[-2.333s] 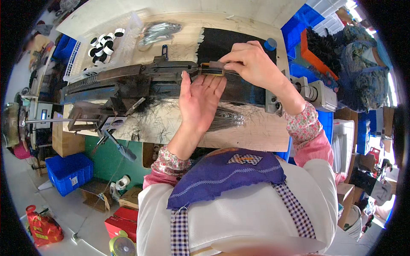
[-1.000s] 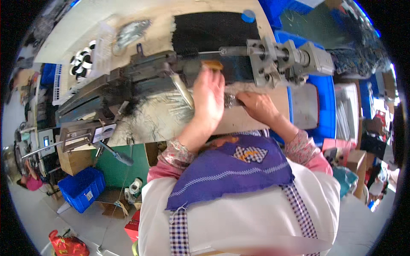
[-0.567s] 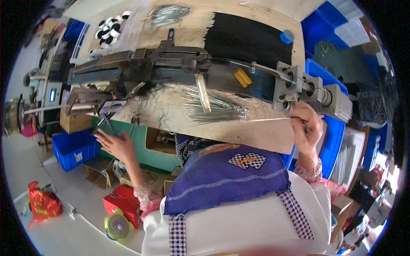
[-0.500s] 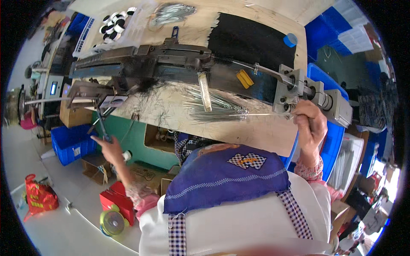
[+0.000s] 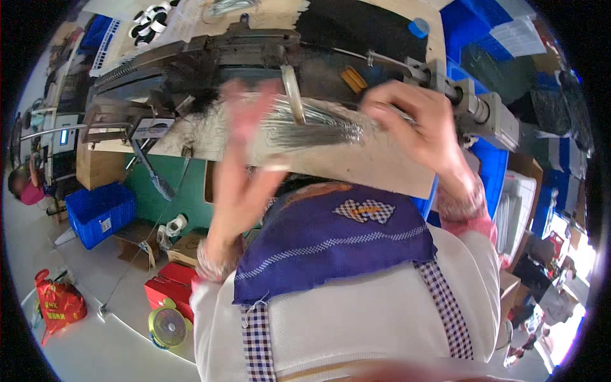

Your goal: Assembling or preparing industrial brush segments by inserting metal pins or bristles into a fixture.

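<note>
My left hand [image 5: 238, 181] is blurred in front of the bench's near edge. Its thumb stands apart from the smeared, stretched fingers, which reach up beside a bundle of thin metal wires [image 5: 315, 132]. To the right of the bundle, my right hand [image 5: 420, 124] is raised over the bench with its fingers curled together; what they hold, if anything, is hidden. Over the wires hangs a light metal bar [image 5: 293, 95] from the dark bench machine [image 5: 245, 51]. Left of my left hand, the lever handle [image 5: 159, 183] hangs below the bench edge, untouched.
A yellow block [image 5: 353, 79] and a blue round cap [image 5: 419, 28] lie on the bench. The machine's grey cylindrical end [image 5: 496, 121] juts out beyond my right hand. Blue crates [image 5: 102, 213], a red box [image 5: 170, 288] and a small green fan [image 5: 168, 326] stand low on the left.
My left hand has left the lever handle and moved right and up toward the wires. My right hand has shifted left and up from the machine's right end, where it pinched a thin wire.
</note>
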### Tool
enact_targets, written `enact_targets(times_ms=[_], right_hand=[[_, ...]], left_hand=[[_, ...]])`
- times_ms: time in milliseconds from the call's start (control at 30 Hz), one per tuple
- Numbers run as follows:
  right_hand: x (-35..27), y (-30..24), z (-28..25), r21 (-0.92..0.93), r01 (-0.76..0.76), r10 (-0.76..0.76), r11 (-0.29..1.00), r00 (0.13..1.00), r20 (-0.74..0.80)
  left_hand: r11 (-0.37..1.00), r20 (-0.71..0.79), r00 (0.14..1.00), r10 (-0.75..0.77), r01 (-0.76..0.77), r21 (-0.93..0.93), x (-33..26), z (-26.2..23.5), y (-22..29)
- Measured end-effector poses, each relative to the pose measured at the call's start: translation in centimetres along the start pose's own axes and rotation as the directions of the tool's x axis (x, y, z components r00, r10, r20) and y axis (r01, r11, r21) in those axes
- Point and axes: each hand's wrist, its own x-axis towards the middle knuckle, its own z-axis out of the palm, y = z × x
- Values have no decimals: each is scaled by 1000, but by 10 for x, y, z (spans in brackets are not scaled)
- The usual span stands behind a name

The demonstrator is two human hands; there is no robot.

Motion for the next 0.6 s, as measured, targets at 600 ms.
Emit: enact_targets(times_ms=[600], right_hand=[[48, 66, 19, -699, 146, -122, 700, 989, 85]], left_hand=[[-38, 421, 869, -261, 426, -904, 58, 23, 13]])
